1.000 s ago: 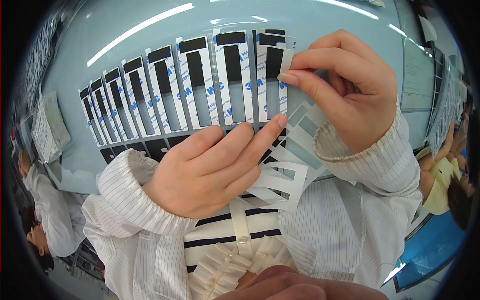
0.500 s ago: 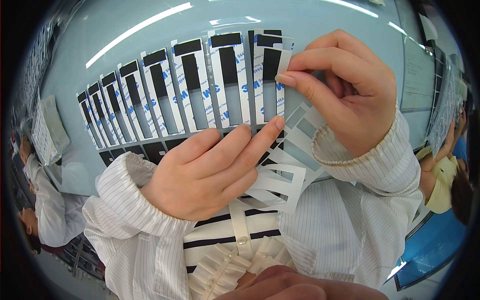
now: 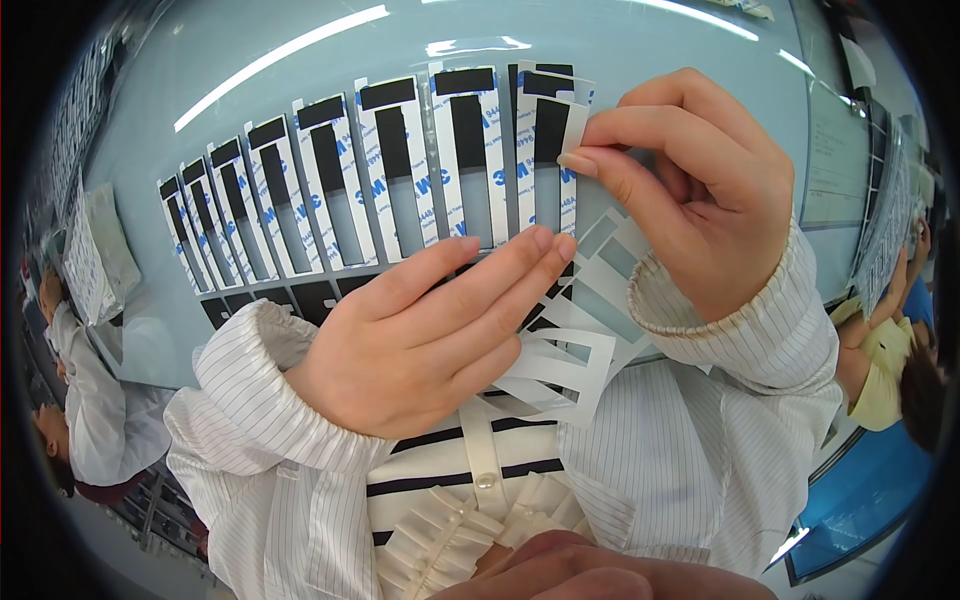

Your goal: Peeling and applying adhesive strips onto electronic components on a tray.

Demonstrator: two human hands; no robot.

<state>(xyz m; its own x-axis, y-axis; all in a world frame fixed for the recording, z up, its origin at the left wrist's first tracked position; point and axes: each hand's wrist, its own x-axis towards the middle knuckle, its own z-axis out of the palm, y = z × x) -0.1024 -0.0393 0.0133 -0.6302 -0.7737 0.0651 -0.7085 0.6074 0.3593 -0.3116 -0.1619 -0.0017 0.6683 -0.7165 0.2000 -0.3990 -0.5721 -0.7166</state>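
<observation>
My right hand (image 3: 700, 195) pinches the edge of a thin whitish film strip (image 3: 575, 128) between thumb and forefinger. That strip stands up along the right side of the black T-shaped centre (image 3: 548, 130) of the rightmost adhesive frame (image 3: 527, 205). The frame is white with blue print and lies on the table. My left hand (image 3: 425, 335) lies flat with its fingers stretched out, the tips resting at the frame's lower edge. Its palm hides part of the black pieces below the row.
Several similar adhesive frames (image 3: 376, 210) lie in a row to the left, above a line of black pieces (image 3: 312, 298). Cut-out white films (image 3: 597, 365) overlap by my right wrist. Plastic-wrapped material (image 3: 100, 250) sits at the left. Other people sit at both sides.
My left fingertips have slid right and drawn closer together at the frame's lower edge. The row appears shifted slightly right in view. My right hand keeps its pinch on the film strip.
</observation>
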